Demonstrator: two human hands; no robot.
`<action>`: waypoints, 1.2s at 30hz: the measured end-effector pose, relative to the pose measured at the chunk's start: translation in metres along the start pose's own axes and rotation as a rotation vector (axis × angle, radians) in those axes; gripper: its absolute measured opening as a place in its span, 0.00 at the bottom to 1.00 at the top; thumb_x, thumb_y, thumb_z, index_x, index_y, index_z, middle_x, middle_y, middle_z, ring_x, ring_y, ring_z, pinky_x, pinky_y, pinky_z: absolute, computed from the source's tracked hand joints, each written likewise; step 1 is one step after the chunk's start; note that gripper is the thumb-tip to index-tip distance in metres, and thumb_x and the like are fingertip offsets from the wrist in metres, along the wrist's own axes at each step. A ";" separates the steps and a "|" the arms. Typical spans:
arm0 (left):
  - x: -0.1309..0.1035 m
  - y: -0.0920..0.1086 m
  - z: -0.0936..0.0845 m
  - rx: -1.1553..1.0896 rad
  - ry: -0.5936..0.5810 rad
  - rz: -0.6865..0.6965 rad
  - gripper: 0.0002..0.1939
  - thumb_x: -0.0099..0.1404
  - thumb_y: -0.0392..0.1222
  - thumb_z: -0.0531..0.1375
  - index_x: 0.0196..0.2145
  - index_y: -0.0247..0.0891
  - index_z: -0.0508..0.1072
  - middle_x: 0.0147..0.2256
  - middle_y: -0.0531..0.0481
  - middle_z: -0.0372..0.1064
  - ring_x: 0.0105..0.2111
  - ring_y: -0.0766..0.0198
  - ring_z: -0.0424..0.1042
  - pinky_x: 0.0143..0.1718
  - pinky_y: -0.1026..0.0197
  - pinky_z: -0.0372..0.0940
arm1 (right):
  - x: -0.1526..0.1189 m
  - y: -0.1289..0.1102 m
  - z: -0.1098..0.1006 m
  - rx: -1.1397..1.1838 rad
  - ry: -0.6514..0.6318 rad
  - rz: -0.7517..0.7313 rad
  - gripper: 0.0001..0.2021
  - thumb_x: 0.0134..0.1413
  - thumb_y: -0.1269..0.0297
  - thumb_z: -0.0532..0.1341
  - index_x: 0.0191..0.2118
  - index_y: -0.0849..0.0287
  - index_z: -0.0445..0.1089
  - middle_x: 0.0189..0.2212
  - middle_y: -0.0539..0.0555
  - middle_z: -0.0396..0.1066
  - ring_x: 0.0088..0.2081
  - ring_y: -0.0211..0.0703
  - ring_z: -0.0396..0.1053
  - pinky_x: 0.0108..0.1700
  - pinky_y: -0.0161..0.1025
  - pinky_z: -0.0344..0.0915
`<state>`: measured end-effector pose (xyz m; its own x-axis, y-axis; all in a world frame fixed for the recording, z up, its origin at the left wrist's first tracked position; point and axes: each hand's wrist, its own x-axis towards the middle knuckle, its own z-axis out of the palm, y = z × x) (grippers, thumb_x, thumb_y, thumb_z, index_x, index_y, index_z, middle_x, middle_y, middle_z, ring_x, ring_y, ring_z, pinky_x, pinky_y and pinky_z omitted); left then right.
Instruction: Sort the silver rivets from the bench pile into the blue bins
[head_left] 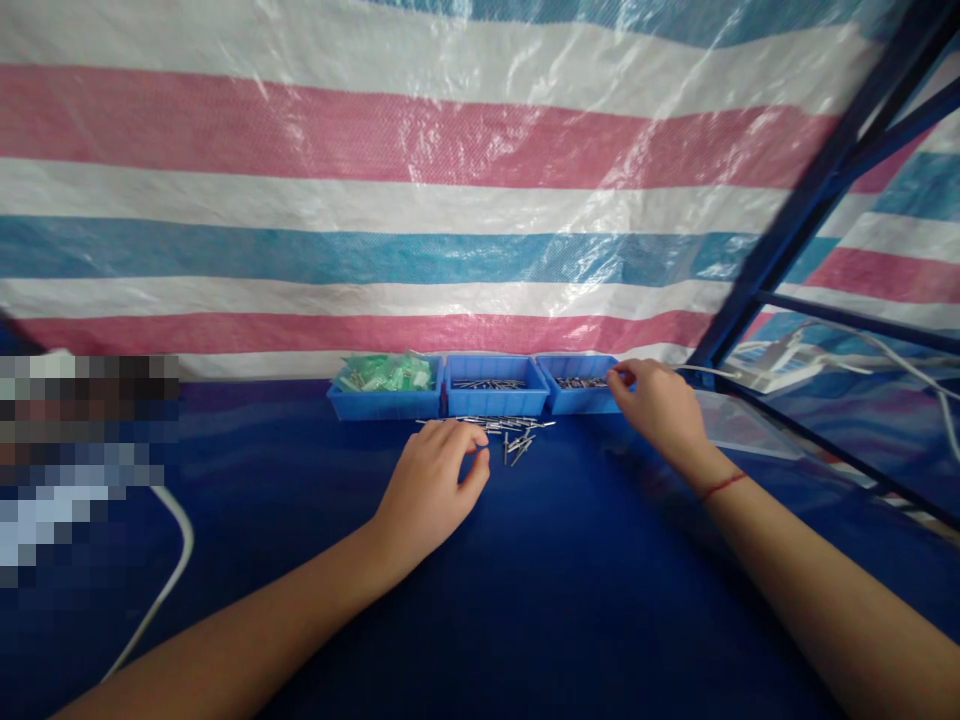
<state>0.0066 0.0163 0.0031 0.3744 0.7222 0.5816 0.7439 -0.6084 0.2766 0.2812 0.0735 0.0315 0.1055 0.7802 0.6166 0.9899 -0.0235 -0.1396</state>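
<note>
My left hand (435, 480) rests on the blue table beside loose metal rivets (519, 444), its thumb and index finger apart and nothing visible between them. At the right, my right hand (656, 405) is at the right edge of the right blue bin (577, 401), which holds small metal parts. Its thumb and fingertips are pinched together; whatever they hold is too small to make out. The middle blue bin (496, 403) contains thin metal rivets. Green and clear plastic packets (386, 373) fill the left blue bin (386, 405). More rivets lie in front of the middle bin.
A striped plastic sheet (450, 145) hangs behind the blue table (525, 600). Dark blue metal framing (795, 225) stands at the right, with a white power strip (780, 365) and cables beyond it. A white cable (180, 545) curves at the left, near a pixelated area.
</note>
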 end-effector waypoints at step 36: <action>-0.003 0.004 0.004 -0.409 -0.053 -0.029 0.05 0.64 0.35 0.53 0.38 0.38 0.67 0.35 0.51 0.71 0.33 0.67 0.70 0.36 0.65 0.64 | -0.072 -0.085 -0.015 0.534 -0.465 -0.527 0.11 0.61 0.65 0.51 0.35 0.58 0.71 0.33 0.55 0.70 0.35 0.44 0.70 0.39 0.42 0.66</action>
<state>0.0105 0.0131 -0.0009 0.3927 0.7504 0.5316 0.4774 -0.6604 0.5796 0.1909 0.0102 0.0105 -0.5165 0.7852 0.3416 0.7105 0.6157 -0.3407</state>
